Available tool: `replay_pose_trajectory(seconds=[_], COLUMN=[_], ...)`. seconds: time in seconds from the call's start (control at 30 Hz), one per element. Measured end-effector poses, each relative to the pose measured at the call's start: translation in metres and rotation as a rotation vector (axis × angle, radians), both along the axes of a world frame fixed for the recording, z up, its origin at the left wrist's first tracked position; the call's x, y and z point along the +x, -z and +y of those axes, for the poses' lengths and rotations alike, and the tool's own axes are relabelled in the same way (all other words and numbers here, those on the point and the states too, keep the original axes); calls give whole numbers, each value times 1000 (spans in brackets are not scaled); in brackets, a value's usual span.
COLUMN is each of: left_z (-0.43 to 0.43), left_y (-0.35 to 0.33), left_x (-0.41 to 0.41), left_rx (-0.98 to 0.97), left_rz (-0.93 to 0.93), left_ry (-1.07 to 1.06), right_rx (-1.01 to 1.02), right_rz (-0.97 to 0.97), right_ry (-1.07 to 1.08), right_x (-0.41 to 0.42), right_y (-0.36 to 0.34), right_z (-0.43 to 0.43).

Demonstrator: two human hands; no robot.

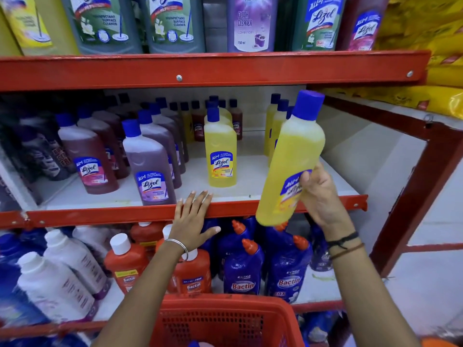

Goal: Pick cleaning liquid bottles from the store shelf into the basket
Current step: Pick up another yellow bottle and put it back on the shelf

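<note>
Our right hand (319,196) grips the lower half of a yellow bottle (292,159), which tilts up and leftward from the palm, blue cap topmost, held clear in front of the shelf edge (125,214). Our left hand (194,219) lies open and flat on that edge, fingers spread, holding nothing. Below both wrists sits the red basket (225,319). Just above the left fingertips another yellow bottle (220,149) stands upright.

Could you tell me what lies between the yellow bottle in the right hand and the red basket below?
In the head view, blue Bactin bottles on the lower shelf lie between the held yellow bottle, gripped by the right hand, and the red basket.
</note>
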State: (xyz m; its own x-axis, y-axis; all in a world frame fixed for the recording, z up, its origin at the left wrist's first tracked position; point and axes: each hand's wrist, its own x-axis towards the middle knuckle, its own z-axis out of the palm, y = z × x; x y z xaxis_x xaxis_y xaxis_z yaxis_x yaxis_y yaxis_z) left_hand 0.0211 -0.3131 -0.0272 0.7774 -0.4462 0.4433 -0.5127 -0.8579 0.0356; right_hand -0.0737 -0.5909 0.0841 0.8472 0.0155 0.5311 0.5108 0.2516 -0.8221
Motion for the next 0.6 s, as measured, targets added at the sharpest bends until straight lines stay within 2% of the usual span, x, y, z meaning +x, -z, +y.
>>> replay_pose_trajectory(seconds=[0.2, 0.43, 0.6], left_z=[3, 1, 1], left_y=[1, 1, 2], left_x=[3, 3, 4], left_rx=[-13, -21, -23], left_rz=[18, 19, 17], left_ry=[31, 28, 24], right_rx=[-80, -112, -69], right_rz=[-1, 150, 179], right_ry=[262, 279, 219], right_x=[40, 65, 71], right_y=[-8, 10, 19], right_z=[-50, -76, -76])
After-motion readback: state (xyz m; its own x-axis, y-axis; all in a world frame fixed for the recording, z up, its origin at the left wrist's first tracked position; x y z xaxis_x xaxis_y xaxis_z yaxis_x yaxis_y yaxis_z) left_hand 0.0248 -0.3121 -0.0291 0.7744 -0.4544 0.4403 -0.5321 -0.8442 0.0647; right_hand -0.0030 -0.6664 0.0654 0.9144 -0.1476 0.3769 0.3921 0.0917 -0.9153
